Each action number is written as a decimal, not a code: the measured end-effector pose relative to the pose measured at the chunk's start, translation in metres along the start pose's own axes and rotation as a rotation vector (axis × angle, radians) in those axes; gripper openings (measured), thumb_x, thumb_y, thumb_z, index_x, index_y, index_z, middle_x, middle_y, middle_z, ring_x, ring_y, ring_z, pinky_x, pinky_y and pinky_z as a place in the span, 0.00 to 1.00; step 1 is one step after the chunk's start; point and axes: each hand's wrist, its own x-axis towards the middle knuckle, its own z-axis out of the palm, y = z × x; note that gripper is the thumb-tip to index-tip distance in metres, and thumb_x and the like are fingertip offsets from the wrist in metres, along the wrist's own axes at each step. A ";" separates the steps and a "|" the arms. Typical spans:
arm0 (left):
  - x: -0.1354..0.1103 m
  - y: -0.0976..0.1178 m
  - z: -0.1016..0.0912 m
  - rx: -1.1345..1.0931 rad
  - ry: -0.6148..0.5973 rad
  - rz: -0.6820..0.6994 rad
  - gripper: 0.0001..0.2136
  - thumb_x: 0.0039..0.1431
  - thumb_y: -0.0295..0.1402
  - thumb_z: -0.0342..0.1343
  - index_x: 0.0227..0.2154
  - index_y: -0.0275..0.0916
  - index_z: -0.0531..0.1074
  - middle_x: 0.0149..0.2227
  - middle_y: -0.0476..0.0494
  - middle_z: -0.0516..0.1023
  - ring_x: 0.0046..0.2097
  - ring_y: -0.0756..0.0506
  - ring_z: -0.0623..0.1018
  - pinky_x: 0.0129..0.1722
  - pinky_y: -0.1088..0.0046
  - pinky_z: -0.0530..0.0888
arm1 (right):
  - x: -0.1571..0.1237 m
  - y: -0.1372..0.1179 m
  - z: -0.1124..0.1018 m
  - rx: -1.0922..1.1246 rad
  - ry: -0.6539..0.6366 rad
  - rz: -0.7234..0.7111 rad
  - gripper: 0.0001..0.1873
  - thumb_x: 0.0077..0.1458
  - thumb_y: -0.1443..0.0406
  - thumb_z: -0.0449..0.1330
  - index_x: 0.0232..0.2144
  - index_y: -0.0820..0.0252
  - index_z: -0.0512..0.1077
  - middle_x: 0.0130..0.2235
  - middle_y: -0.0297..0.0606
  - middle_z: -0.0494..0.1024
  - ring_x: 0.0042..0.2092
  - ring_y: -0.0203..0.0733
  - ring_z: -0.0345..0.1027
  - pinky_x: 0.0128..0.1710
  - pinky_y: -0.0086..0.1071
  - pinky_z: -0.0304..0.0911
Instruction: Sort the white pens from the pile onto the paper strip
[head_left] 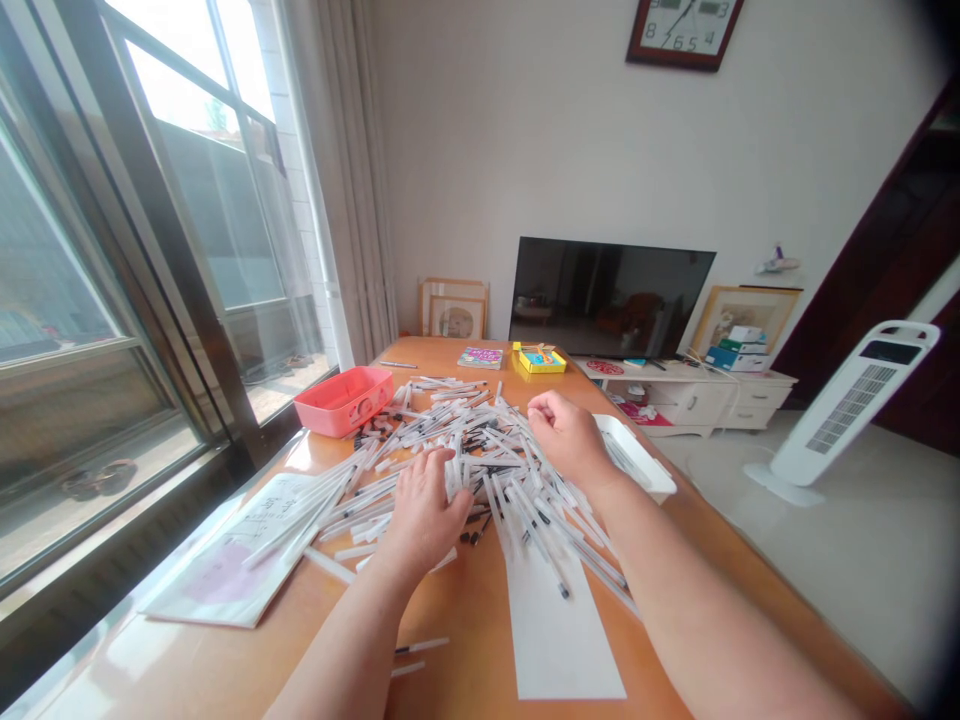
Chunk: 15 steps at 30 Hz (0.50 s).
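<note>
A large loose heap of clear pen barrels [420,430] with black and white parts covers the middle of the wooden table. My left hand [429,505] is low over the near side of this heap, thumb and fingers apart, with nothing visibly held. Over its right side, my right hand [568,437] has its fingers curled together; whatever is between them is hidden. Several pens with black tips lie across a white sheet of paper [566,650] below the right hand. Beside the right wrist stands a white tray [660,480] with pen parts inside.
A pink basket [324,410] stands left of the heap, near a paper booklet [217,580] partly under long barrels. A yellow box [541,366] and a colourful book [480,357] lie at the far end. The table's right edge runs beside the tray.
</note>
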 end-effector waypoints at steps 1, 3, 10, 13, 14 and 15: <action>0.002 0.000 -0.001 -0.031 0.043 -0.007 0.18 0.57 0.32 0.50 0.52 0.42 0.64 0.53 0.39 0.71 0.56 0.38 0.70 0.57 0.58 0.65 | 0.001 -0.005 -0.006 0.050 0.029 -0.026 0.11 0.62 0.60 0.53 0.39 0.57 0.73 0.35 0.37 0.79 0.37 0.40 0.70 0.38 0.29 0.60; 0.005 -0.001 -0.003 -0.084 0.134 -0.035 0.15 0.60 0.32 0.48 0.49 0.41 0.66 0.51 0.39 0.73 0.55 0.39 0.71 0.57 0.59 0.66 | 0.002 -0.013 -0.017 0.140 0.066 -0.066 0.11 0.62 0.59 0.53 0.36 0.58 0.72 0.32 0.36 0.78 0.34 0.39 0.69 0.37 0.29 0.60; 0.011 -0.004 -0.009 -0.222 0.298 -0.154 0.12 0.61 0.32 0.47 0.46 0.39 0.69 0.48 0.39 0.76 0.53 0.40 0.74 0.56 0.59 0.68 | -0.012 -0.036 -0.038 0.253 -0.051 -0.051 0.11 0.60 0.59 0.54 0.31 0.59 0.71 0.27 0.32 0.73 0.29 0.35 0.64 0.30 0.27 0.58; 0.011 -0.004 -0.009 -0.265 0.317 -0.178 0.12 0.62 0.34 0.48 0.46 0.39 0.70 0.47 0.39 0.77 0.51 0.40 0.75 0.53 0.59 0.70 | -0.043 -0.058 -0.034 0.201 -0.243 -0.028 0.09 0.59 0.61 0.54 0.29 0.57 0.70 0.26 0.31 0.74 0.29 0.35 0.65 0.30 0.26 0.57; 0.011 -0.004 -0.010 -0.277 0.325 -0.180 0.13 0.62 0.34 0.48 0.46 0.39 0.70 0.48 0.39 0.77 0.51 0.39 0.76 0.53 0.59 0.70 | -0.056 -0.067 -0.032 0.182 -0.340 -0.049 0.09 0.58 0.62 0.54 0.28 0.57 0.71 0.27 0.31 0.75 0.30 0.35 0.67 0.30 0.26 0.58; 0.011 -0.005 -0.010 -0.291 0.337 -0.180 0.13 0.62 0.35 0.48 0.47 0.40 0.70 0.48 0.39 0.77 0.50 0.39 0.76 0.52 0.59 0.71 | -0.070 -0.078 -0.029 0.157 -0.439 -0.094 0.08 0.57 0.62 0.55 0.29 0.56 0.72 0.29 0.32 0.77 0.31 0.36 0.69 0.32 0.26 0.59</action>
